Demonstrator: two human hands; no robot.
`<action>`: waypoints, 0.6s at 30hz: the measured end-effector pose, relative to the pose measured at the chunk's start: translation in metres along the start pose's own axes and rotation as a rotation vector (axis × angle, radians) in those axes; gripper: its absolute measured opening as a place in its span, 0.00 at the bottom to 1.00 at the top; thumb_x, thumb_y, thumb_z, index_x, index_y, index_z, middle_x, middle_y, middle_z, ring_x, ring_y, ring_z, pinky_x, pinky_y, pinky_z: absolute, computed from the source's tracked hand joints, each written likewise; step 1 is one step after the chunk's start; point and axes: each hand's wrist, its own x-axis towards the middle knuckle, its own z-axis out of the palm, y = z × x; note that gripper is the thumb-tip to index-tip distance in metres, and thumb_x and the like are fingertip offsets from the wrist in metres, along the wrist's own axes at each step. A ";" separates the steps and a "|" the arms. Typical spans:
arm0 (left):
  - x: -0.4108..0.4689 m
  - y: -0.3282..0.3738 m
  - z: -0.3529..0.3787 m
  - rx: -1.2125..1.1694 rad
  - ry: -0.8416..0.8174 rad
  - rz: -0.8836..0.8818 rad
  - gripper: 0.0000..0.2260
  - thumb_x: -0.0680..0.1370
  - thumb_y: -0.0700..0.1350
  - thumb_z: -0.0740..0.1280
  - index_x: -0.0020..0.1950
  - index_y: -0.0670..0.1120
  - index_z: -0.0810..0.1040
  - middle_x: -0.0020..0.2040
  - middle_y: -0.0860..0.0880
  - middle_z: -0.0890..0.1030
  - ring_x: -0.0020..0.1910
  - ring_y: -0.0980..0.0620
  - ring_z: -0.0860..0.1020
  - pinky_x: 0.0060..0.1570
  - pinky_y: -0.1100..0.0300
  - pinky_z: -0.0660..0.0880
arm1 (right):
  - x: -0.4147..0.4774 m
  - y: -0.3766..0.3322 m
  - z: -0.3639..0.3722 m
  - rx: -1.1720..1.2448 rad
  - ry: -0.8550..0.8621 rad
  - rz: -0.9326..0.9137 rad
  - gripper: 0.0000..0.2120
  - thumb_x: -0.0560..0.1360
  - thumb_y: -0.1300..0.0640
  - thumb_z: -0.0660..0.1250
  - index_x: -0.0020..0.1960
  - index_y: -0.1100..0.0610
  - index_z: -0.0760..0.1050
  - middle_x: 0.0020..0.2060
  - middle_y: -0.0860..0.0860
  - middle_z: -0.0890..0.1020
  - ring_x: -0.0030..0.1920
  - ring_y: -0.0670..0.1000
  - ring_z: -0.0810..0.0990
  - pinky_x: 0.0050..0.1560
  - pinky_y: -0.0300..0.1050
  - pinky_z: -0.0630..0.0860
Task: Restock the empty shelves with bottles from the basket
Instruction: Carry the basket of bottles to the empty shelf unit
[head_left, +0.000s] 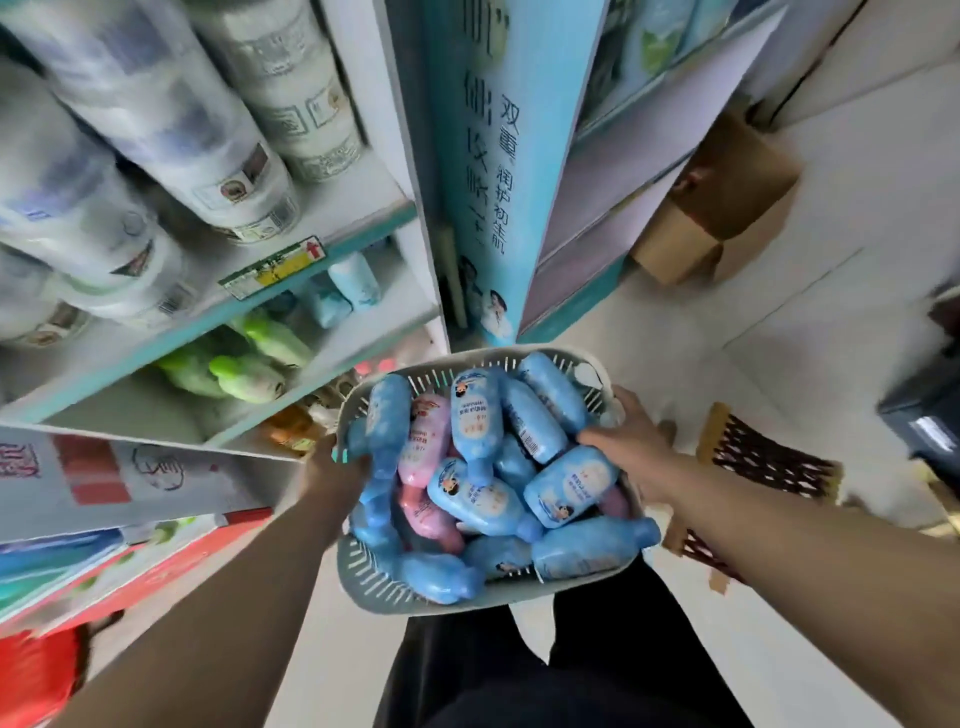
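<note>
A grey slotted plastic basket (470, 597) hangs in front of my waist, piled with several blue bottles (475, 415) and a few pink ones (428, 441). My left hand (337, 470) grips the basket's left rim, fingers curled over the edge beside a blue bottle. On the right rim my right hand (631, 444) holds on, thumb lying inward near the bottles. Shelves (291, 312) stand to the left; the lower one carries green bottles (244, 376) and pale blue bottles (353, 283).
Large white cans (171, 130) fill the upper left shelf. A blue display panel (498, 182) with a pale, bare-looking shelf unit (623, 176) stands ahead. Cardboard boxes (722, 208) lie on the floor at right, a dark woven basket (763, 467) beside my right arm, and red-and-white cartons (119, 509) at lower left.
</note>
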 end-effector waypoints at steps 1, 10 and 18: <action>-0.002 0.005 0.011 -0.006 0.038 -0.013 0.23 0.77 0.42 0.68 0.71 0.46 0.67 0.59 0.41 0.77 0.52 0.43 0.76 0.56 0.46 0.75 | 0.018 -0.004 -0.008 -0.027 -0.045 -0.016 0.36 0.67 0.62 0.72 0.68 0.44 0.62 0.49 0.49 0.79 0.46 0.50 0.80 0.52 0.49 0.78; -0.047 0.023 0.088 -0.182 0.224 -0.239 0.25 0.75 0.41 0.69 0.70 0.47 0.67 0.56 0.41 0.76 0.52 0.38 0.77 0.52 0.44 0.78 | 0.111 -0.045 -0.071 -0.222 -0.296 -0.093 0.35 0.63 0.58 0.72 0.67 0.43 0.63 0.49 0.49 0.79 0.49 0.54 0.81 0.54 0.57 0.78; -0.053 0.041 0.155 -0.304 0.269 -0.288 0.25 0.73 0.40 0.69 0.70 0.47 0.69 0.57 0.38 0.78 0.53 0.35 0.78 0.51 0.45 0.78 | 0.163 -0.057 -0.116 -0.367 -0.301 -0.130 0.37 0.67 0.59 0.72 0.72 0.47 0.61 0.53 0.53 0.77 0.50 0.54 0.79 0.54 0.51 0.78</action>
